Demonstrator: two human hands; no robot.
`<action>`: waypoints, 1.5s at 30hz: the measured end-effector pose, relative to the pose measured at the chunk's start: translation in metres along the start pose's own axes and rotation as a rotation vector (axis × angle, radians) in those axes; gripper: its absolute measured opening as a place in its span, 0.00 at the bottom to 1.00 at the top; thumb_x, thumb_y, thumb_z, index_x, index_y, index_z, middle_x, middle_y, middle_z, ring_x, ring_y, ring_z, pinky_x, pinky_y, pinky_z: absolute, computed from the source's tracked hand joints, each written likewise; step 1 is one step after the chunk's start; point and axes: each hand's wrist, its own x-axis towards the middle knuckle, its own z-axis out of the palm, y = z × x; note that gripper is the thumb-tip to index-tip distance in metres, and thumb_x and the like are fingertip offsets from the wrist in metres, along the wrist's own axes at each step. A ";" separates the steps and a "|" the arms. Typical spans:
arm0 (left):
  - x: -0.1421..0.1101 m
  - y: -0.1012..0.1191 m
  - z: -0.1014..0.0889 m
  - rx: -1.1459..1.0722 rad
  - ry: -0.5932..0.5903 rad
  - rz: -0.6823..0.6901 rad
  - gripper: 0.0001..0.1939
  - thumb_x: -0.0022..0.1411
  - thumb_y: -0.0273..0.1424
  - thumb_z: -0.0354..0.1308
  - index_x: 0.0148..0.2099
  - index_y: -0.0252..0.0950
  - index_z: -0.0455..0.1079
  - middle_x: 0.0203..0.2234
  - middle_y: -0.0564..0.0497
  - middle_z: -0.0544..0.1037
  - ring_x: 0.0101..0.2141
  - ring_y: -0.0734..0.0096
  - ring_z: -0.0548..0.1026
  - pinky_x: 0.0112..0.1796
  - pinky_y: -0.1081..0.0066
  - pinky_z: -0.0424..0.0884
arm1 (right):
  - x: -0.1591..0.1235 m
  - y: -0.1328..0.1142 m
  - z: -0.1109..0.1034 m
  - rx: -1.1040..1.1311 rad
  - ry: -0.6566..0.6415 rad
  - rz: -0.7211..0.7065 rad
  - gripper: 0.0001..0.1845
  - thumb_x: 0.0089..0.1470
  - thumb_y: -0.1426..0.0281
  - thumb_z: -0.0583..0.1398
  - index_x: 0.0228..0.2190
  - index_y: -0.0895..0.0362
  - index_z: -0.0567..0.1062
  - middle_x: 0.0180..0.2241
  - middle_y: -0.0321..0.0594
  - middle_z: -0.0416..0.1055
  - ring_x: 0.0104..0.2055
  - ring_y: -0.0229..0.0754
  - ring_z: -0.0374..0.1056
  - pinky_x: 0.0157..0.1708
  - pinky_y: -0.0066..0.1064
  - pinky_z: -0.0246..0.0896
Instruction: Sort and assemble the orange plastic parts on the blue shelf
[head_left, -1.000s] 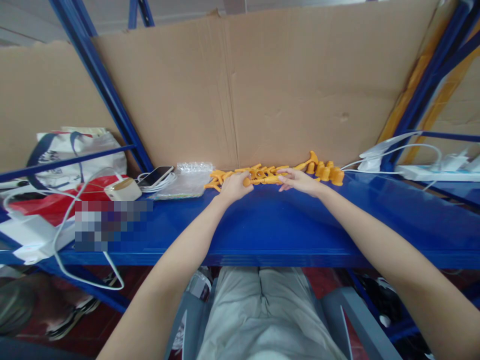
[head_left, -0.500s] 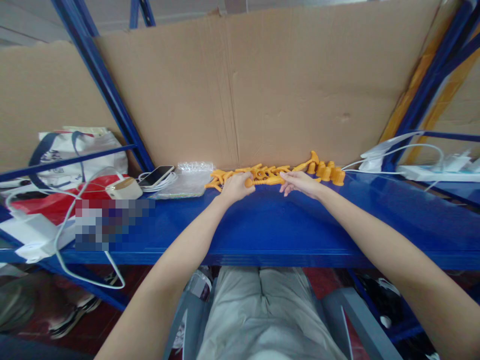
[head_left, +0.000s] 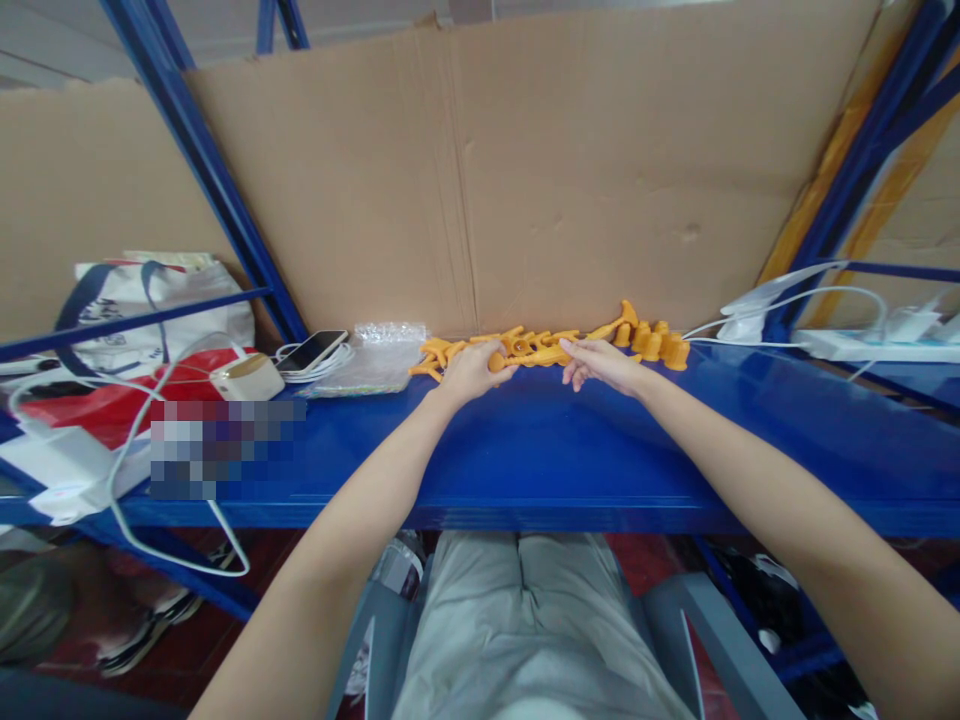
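Observation:
My left hand (head_left: pixel 472 372) is closed around one end of a long yellow-orange plastic piece (head_left: pixel 534 356), whose round end shows by the thumb. The piece points to the right, toward my right hand (head_left: pixel 604 366). The thumb and forefinger of that hand pinch its other end, and the remaining fingers curl below. Behind both hands lies a row of yellow-orange plastic parts (head_left: pixel 442 350), partly hidden by the left hand. At its right end, a hammer-shaped part (head_left: pixel 627 313) leans upward, next to several cup-like yellow-orange pieces (head_left: pixel 664 343).
A blue shelf (head_left: pixel 555 450) runs beneath, with a cardboard panel (head_left: pixel 585 170) at its back. To the left are a clear plastic bag (head_left: pixel 375 360), a phone (head_left: pixel 315 352), a white charger (head_left: pixel 247 378) and cables. A white power strip (head_left: pixel 870 347) lies at right.
The long piece appears slightly turned between my hands, and the left hand's fingers have shifted a little along it. Both hands stay in nearly the same place.

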 end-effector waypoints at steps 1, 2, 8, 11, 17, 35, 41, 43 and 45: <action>0.000 -0.001 0.000 0.002 0.003 0.002 0.12 0.62 0.38 0.64 0.44 0.37 0.75 0.37 0.49 0.83 0.39 0.63 0.80 0.39 0.70 0.71 | 0.000 0.000 0.000 -0.007 0.002 0.002 0.20 0.63 0.53 0.62 0.31 0.58 0.73 0.25 0.44 0.77 0.21 0.35 0.70 0.20 0.24 0.64; 0.000 -0.001 0.001 0.005 0.006 0.003 0.12 0.62 0.39 0.64 0.44 0.37 0.75 0.36 0.49 0.83 0.38 0.63 0.80 0.39 0.70 0.71 | 0.000 0.000 -0.001 -0.011 0.000 0.003 0.19 0.63 0.55 0.62 0.32 0.58 0.74 0.28 0.44 0.78 0.23 0.35 0.72 0.22 0.24 0.65; 0.001 0.001 0.000 0.023 0.005 -0.015 0.12 0.62 0.39 0.64 0.43 0.37 0.75 0.36 0.48 0.83 0.38 0.62 0.80 0.38 0.70 0.70 | -0.003 0.000 -0.008 -0.003 -0.031 -0.031 0.19 0.56 0.64 0.69 0.47 0.56 0.74 0.32 0.39 0.81 0.27 0.36 0.75 0.28 0.26 0.68; 0.000 0.004 -0.002 0.038 0.003 -0.013 0.12 0.62 0.39 0.64 0.43 0.37 0.75 0.36 0.48 0.83 0.39 0.61 0.80 0.38 0.69 0.70 | -0.004 0.000 -0.006 -0.012 -0.026 -0.054 0.19 0.54 0.59 0.70 0.40 0.58 0.76 0.29 0.40 0.80 0.25 0.37 0.74 0.28 0.28 0.68; -0.001 0.005 -0.003 0.046 0.005 -0.033 0.12 0.63 0.41 0.63 0.43 0.38 0.74 0.38 0.47 0.83 0.41 0.61 0.80 0.40 0.69 0.71 | -0.004 -0.005 0.005 -0.090 0.040 -0.007 0.31 0.62 0.45 0.58 0.26 0.60 0.75 0.21 0.46 0.76 0.18 0.35 0.68 0.22 0.28 0.63; -0.001 0.002 -0.005 0.109 0.019 -0.009 0.13 0.64 0.42 0.62 0.42 0.38 0.74 0.39 0.45 0.82 0.41 0.60 0.79 0.41 0.68 0.72 | -0.005 -0.004 0.003 -0.023 -0.086 -0.012 0.25 0.61 0.46 0.60 0.29 0.56 0.70 0.17 0.38 0.71 0.15 0.35 0.65 0.14 0.26 0.61; 0.001 0.000 -0.006 0.081 0.010 0.000 0.14 0.63 0.43 0.62 0.40 0.38 0.74 0.36 0.46 0.82 0.38 0.61 0.79 0.38 0.68 0.71 | -0.006 -0.005 -0.002 -0.043 -0.050 -0.076 0.22 0.53 0.55 0.70 0.38 0.56 0.72 0.29 0.38 0.80 0.22 0.34 0.72 0.21 0.24 0.64; 0.000 0.002 -0.007 0.078 -0.002 0.001 0.13 0.63 0.43 0.63 0.40 0.37 0.74 0.36 0.46 0.81 0.39 0.60 0.79 0.39 0.68 0.71 | -0.006 -0.004 -0.003 -0.040 -0.049 -0.098 0.22 0.50 0.55 0.72 0.37 0.56 0.72 0.28 0.37 0.80 0.22 0.34 0.72 0.22 0.25 0.65; -0.001 0.004 -0.008 0.083 -0.009 0.010 0.13 0.63 0.41 0.63 0.41 0.37 0.74 0.38 0.45 0.82 0.40 0.59 0.79 0.39 0.68 0.71 | -0.006 -0.004 -0.001 -0.045 -0.057 -0.087 0.23 0.52 0.51 0.70 0.32 0.57 0.72 0.26 0.40 0.79 0.20 0.35 0.70 0.21 0.26 0.64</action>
